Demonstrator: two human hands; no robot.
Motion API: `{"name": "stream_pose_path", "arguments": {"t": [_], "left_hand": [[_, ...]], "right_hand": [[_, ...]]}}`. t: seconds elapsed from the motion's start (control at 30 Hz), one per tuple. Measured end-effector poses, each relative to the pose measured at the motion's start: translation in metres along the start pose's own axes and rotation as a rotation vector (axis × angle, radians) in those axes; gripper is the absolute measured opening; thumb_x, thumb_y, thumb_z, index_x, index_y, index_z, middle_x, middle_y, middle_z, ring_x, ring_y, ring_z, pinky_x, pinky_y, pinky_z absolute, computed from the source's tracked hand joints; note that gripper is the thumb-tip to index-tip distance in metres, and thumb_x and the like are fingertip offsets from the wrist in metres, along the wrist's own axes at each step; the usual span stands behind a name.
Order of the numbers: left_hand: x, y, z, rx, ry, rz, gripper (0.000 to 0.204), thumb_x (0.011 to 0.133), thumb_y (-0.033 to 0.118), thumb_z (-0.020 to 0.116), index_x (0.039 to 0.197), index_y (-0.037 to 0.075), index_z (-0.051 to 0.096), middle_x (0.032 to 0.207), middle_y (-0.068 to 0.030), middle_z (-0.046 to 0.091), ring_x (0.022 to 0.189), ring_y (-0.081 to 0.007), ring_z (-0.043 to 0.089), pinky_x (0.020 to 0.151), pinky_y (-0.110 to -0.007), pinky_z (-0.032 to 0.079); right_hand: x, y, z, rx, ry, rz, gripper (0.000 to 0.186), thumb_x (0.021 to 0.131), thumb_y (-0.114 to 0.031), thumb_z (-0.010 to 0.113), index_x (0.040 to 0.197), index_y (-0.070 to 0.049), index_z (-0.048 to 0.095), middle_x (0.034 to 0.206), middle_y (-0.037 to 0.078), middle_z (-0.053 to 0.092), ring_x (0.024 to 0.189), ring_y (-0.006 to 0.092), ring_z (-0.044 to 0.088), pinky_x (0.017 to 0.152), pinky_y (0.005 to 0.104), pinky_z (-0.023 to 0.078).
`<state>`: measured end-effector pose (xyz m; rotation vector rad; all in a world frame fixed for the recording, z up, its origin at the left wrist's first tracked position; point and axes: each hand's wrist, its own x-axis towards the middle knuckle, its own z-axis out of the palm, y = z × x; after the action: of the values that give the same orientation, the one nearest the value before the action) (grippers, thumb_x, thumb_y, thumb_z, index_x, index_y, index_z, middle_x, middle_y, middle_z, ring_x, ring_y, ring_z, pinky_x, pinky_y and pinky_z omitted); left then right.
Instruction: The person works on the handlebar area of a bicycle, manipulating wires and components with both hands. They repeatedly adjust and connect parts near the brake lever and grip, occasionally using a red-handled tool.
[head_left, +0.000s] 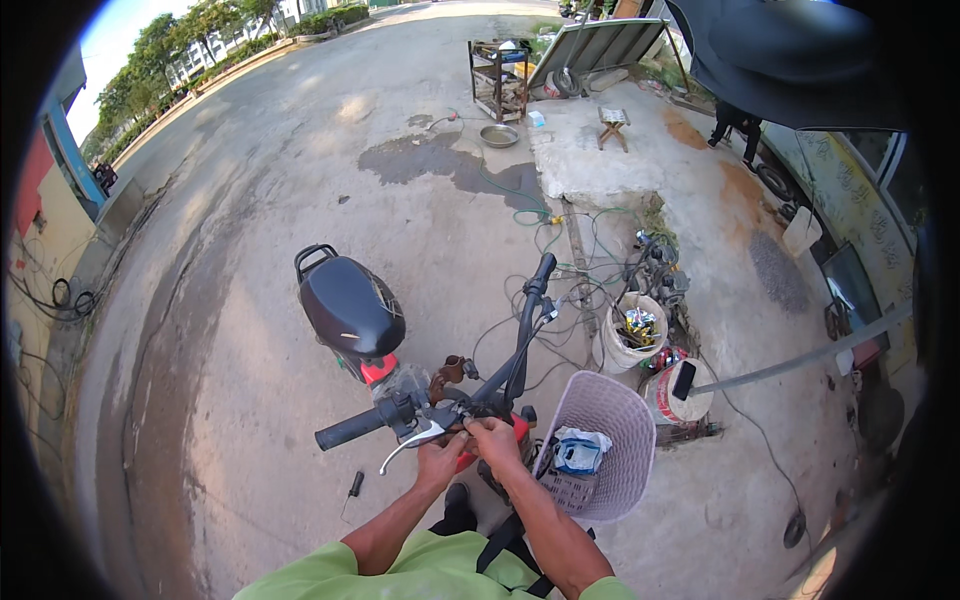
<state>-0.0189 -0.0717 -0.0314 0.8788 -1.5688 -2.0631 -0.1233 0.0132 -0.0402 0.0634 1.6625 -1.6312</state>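
A scooter or electric bike stands in front of me, with its dark seat (350, 305) to the far left and its black handlebar (524, 335) slanting across the middle. My left hand (438, 465) and my right hand (494, 442) meet at the centre of the handlebar, behind the silver brake lever (412, 443). Both hands have their fingers bent and pinched together there. Whatever they grip is too small or too covered to name. A brown, rusty-looking part (447, 380) sits just beyond them. To the right is the pale lilac basket (640, 440), with a blue and white packet (580, 451) in it.
A screwdriver (356, 484) lies on the concrete at left. On the right stand a bucket of mixed items (632, 350) and a white tub with a phone (684, 380) on top. Cables and hoses tangle beyond. Farther off are a metal basin (499, 136), a stool (613, 125) and a rack (497, 82).
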Motion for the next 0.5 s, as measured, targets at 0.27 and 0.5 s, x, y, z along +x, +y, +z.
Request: {"name": "stream_pose_path", "arguments": {"t": [0.27,0.5], "left_hand": [[0.017,-0.020,-0.040,0.132,-0.052,-0.033,0.020,0.096,0.006,0.067,0.116,0.001,0.069,0.088,-0.0056,0.072,0.074,-0.0147,0.066,0.070,-0.032,0.054],[0.057,-0.065,-0.070,0.111,-0.201,-0.097,0.013,0.100,0.011,0.066,0.111,0.004,0.068,0.087,-0.0063,0.072,0.080,-0.0151,0.068,0.074,-0.033,0.056]], "right_hand": [[-0.002,-0.013,0.008,-0.127,0.005,-0.021,0.029,0.093,-0.027,0.072,0.100,0.001,0.069,0.087,0.010,0.075,0.074,0.0175,0.072,0.064,0.0307,0.055],[0.000,-0.007,0.005,-0.089,-0.008,-0.006,0.027,0.096,-0.024,0.069,0.105,0.002,0.068,0.089,0.010,0.076,0.073,0.0172,0.074,0.063,0.0294,0.055]]}}
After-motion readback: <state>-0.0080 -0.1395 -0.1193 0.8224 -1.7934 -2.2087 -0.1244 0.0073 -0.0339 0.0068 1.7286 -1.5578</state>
